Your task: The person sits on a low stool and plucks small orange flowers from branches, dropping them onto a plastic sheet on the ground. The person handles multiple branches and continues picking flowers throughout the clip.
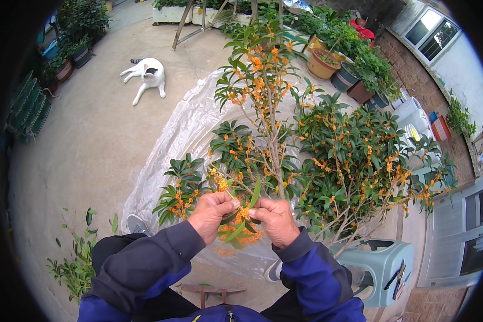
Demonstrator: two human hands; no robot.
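Observation:
My left hand (214, 215) pinches a small osmanthus sprig (220, 183) with orange flower clusters between thumb and forefinger. Close beside it, my right hand (277, 222) has its fingertips closed on a green leaf (256, 191) of the same sprig. Below my fingers, more leaves hang in front of a heap of loose orange blossoms (247, 236) on a clear plastic sheet (161, 165). A tall osmanthus branch (270, 108) in bloom stretches away just beyond my hands. Its lower end is partly hidden by them.
A leafy osmanthus bough (346, 153) fills the right side. Pliers (395, 277) and another hand tool lie on a pale green plastic stool (382, 251). A white cat (149, 76) lies on concrete (92, 145). Cut leafy stems (78, 257) lie at left; potted plants (322, 64) line the back.

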